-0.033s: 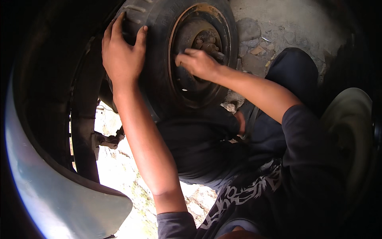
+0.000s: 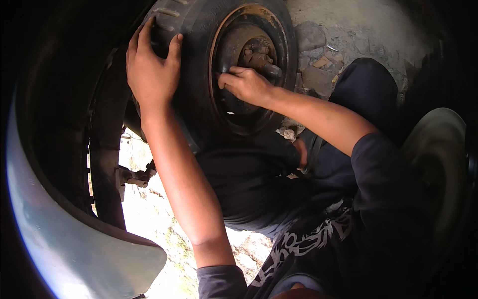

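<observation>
A black tyre (image 2: pixel 196 94) on a rusty-edged steel wheel (image 2: pixel 240 37) stands upright ahead of me. My left hand (image 2: pixel 153 82) rests on the tyre's tread, its thumb and fingers spread apart. Inside the wheel's dish, my right hand (image 2: pixel 246 87) has its fingers curled together close to the left part of the rim, below and left of the greasy hub (image 2: pixel 259 59). Whatever those fingers pinch is hidden behind them.
A pale, shiny curved body panel (image 2: pixel 84 244) fills the lower left, beside a dark wheel arch. A metal bracket (image 2: pixel 135 177) juts out near my left forearm. Broken stones (image 2: pixel 311 37) lie right of the wheel. My bent knee (image 2: pixel 366 82) is at the right.
My right hand has shifted slightly down within the wheel and looks less blurred. The left hand remains on the tread, nearly unmoved.
</observation>
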`<state>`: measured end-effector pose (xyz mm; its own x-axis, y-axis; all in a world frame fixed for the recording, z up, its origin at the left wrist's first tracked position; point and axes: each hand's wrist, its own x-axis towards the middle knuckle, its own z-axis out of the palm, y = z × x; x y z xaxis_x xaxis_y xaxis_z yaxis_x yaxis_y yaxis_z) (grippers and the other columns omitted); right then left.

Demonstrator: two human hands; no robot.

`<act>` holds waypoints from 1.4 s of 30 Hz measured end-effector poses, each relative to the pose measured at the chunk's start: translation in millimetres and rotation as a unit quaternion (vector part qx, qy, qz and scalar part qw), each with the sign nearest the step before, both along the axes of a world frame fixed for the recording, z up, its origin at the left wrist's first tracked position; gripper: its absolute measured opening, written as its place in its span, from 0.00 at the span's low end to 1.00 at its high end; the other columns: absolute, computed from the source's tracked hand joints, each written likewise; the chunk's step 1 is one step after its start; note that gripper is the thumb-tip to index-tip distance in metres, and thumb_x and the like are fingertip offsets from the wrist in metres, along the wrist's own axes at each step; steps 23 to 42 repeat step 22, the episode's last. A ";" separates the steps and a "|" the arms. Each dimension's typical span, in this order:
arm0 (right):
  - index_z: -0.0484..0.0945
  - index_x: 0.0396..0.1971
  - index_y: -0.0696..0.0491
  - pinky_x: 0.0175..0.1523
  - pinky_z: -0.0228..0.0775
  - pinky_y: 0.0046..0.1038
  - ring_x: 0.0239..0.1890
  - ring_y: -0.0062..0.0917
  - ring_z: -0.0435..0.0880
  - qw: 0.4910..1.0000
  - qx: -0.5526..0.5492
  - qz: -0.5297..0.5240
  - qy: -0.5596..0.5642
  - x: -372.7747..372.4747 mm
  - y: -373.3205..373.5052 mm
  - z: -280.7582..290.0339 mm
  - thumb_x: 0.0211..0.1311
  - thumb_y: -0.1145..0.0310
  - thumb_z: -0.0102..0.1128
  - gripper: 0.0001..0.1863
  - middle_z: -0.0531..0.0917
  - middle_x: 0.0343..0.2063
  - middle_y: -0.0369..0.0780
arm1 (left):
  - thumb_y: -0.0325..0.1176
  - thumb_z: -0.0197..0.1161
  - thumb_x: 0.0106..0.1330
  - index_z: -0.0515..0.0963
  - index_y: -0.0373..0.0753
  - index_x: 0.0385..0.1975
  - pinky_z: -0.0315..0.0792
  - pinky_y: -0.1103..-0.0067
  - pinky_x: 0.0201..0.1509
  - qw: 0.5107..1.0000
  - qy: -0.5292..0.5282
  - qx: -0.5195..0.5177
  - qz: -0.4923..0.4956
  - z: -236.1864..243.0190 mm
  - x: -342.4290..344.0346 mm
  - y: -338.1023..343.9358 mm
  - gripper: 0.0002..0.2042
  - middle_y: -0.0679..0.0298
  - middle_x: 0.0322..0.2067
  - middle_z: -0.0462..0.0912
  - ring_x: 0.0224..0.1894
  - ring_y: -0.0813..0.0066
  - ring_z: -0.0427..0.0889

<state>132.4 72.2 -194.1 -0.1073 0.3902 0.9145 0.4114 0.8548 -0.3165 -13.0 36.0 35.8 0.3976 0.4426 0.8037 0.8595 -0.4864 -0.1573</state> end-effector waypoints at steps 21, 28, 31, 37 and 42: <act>0.86 0.42 0.54 0.47 0.89 0.38 0.44 0.42 0.94 0.997 -0.021 -0.078 0.019 22.0 14.7 23.4 0.66 0.77 0.73 0.07 0.91 0.37 0.47 | 0.50 0.76 0.67 0.79 0.44 0.70 0.74 0.60 0.73 1.000 -0.003 0.008 -0.003 0.6 -3.9 2.4 0.33 0.53 0.68 0.81 0.70 0.51 0.79; 0.86 0.42 0.54 0.47 0.89 0.38 0.44 0.42 0.94 0.997 -0.023 -0.077 0.021 20.9 17.0 17.8 0.66 0.77 0.73 0.07 0.91 0.37 0.47 | 0.50 0.76 0.66 0.79 0.44 0.70 0.74 0.60 0.74 1.000 -0.002 0.009 -0.009 0.1 -3.9 3.9 0.33 0.53 0.68 0.81 0.71 0.51 0.79; 0.86 0.42 0.54 0.47 0.89 0.38 0.44 0.42 0.94 0.997 -0.023 -0.077 0.021 20.9 17.0 17.8 0.66 0.77 0.73 0.07 0.91 0.37 0.47 | 0.50 0.76 0.66 0.79 0.44 0.70 0.74 0.60 0.74 1.000 -0.002 0.009 -0.009 0.1 -3.9 3.9 0.33 0.53 0.68 0.81 0.71 0.51 0.79; 0.86 0.42 0.54 0.47 0.89 0.38 0.44 0.42 0.94 0.997 -0.023 -0.077 0.021 20.9 17.0 17.8 0.66 0.77 0.73 0.07 0.91 0.37 0.47 | 0.50 0.76 0.66 0.79 0.44 0.70 0.74 0.60 0.74 1.000 -0.002 0.009 -0.009 0.1 -3.9 3.9 0.33 0.53 0.68 0.81 0.71 0.51 0.79; 0.86 0.42 0.54 0.47 0.89 0.38 0.44 0.42 0.94 0.997 -0.023 -0.077 0.021 20.9 17.0 17.8 0.66 0.77 0.73 0.07 0.91 0.37 0.47 | 0.50 0.76 0.66 0.79 0.44 0.70 0.74 0.60 0.74 1.000 -0.002 0.009 -0.009 0.1 -3.9 3.9 0.33 0.53 0.68 0.81 0.71 0.51 0.79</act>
